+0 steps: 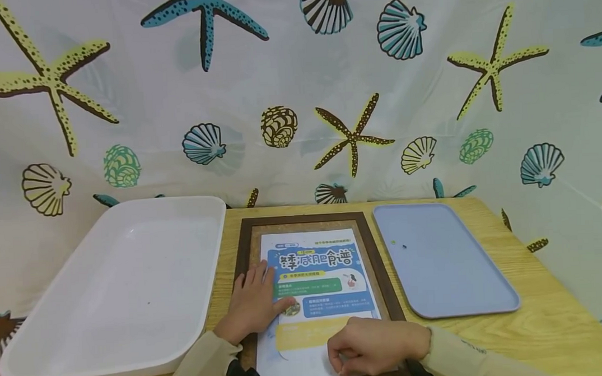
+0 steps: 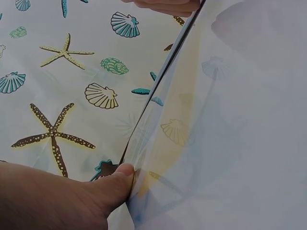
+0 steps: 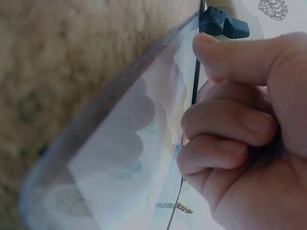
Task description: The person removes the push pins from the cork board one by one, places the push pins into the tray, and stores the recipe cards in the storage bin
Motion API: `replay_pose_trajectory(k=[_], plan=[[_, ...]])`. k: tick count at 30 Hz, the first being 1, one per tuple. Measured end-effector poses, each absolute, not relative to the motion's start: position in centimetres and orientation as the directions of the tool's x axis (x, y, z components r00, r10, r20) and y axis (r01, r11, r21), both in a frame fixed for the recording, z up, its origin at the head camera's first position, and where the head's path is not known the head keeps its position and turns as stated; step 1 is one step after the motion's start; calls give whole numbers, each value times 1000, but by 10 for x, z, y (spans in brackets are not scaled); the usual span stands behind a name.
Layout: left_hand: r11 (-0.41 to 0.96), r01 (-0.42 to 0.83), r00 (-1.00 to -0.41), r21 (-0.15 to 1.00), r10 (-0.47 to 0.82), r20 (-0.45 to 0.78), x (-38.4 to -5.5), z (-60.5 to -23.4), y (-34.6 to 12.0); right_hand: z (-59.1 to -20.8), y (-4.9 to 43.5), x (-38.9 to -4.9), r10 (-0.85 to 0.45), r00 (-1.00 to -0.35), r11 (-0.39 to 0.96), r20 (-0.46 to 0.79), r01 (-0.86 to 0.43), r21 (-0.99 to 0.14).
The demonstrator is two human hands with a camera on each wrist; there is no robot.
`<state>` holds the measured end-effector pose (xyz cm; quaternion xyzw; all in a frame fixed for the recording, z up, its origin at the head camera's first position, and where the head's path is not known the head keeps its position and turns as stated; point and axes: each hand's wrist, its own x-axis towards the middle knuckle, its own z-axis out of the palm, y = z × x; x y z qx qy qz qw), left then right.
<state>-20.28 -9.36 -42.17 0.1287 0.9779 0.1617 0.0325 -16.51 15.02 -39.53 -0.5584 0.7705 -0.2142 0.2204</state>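
A printed poster (image 1: 312, 285) with blue, green and yellow panels lies in a dark brown picture frame (image 1: 386, 268), under a glossy clear cover. My left hand (image 1: 255, 299) rests spread over the left side of the poster, its thumb pointing inward. In the left wrist view that thumb (image 2: 112, 187) touches the sheet's surface. Low on the poster, my right hand (image 1: 370, 345) has its fingers curled, with the tips down at the bottom edge. The right wrist view shows its bent fingers (image 3: 216, 120) against the shiny surface; whether they pinch the cover's edge is hidden.
To the left stands a large white tray (image 1: 215, 253) with raised walls. A shallow light-blue tray (image 1: 445, 260) lies to the right of the frame. Both rest on a wooden table (image 1: 544, 323). Behind hangs a white cloth (image 1: 276, 77) printed with shells and starfish.
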Motion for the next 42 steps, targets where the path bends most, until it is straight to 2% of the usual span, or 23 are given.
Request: replay_pose_trajectory(k=[8,14,16,22,27,31,36,42], plan=[[914,255,-962,314,272,-11,-207,-419,-90,-393,155,-166,-918,-386,374,-86,-774,-510],[918,248,-964,310,266,-18,-204,-421,-92,-393,159,-164,-918,-392,366,-58,-783,-504],[918,251,-963,308,268,-12,-203,-420,-92,-390,161,-165,-907,-418,389,-58,-775,-498],[916,265,-961,301,275,10,-205,-419,-93,-381,175,-175,-844,-530,489,-77,-703,-516],[913,267,-960,307,282,-4,-204,-421,-93,-382,204,-193,-762,-648,542,-5,-633,-553],[915,255,-962,312,274,-17,-203,-422,-95,-387,235,-214,-661,-747,609,68,-587,-533],[916,242,-965,318,263,-21,-202,-422,-96,-395,267,-235,-550,-827,700,114,-531,-477],[911,251,-962,326,272,-19,-203,-418,-94,-404,295,-251,-412,-907,786,90,-404,-468]])
